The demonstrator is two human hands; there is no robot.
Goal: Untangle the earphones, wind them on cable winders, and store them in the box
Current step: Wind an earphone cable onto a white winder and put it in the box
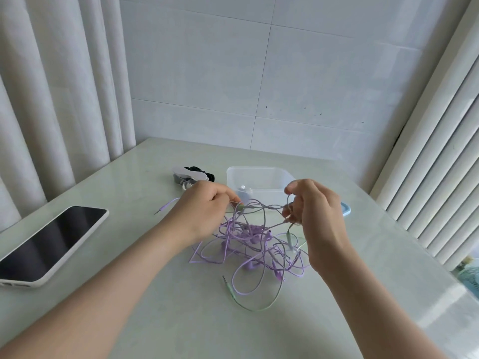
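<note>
A tangle of purple and pale green earphone cables (255, 251) lies on the table in front of me, partly lifted. My left hand (204, 209) pinches a strand at the tangle's upper left. My right hand (315, 211) grips other strands at the upper right, and a short stretch of cable runs taut between both hands. A green jack plug (229, 287) lies at the front of the heap, and a purple plug (160, 210) trails out to the left. The clear plastic box (259, 178) stands just behind my hands. Cable winders (193, 174), white, grey and black, lie left of the box.
A phone (48, 242) in a white case lies face up at the left of the table. A light blue lid (346, 208) shows past my right hand. Curtains hang at the left, and blinds and the table's edge are at the right.
</note>
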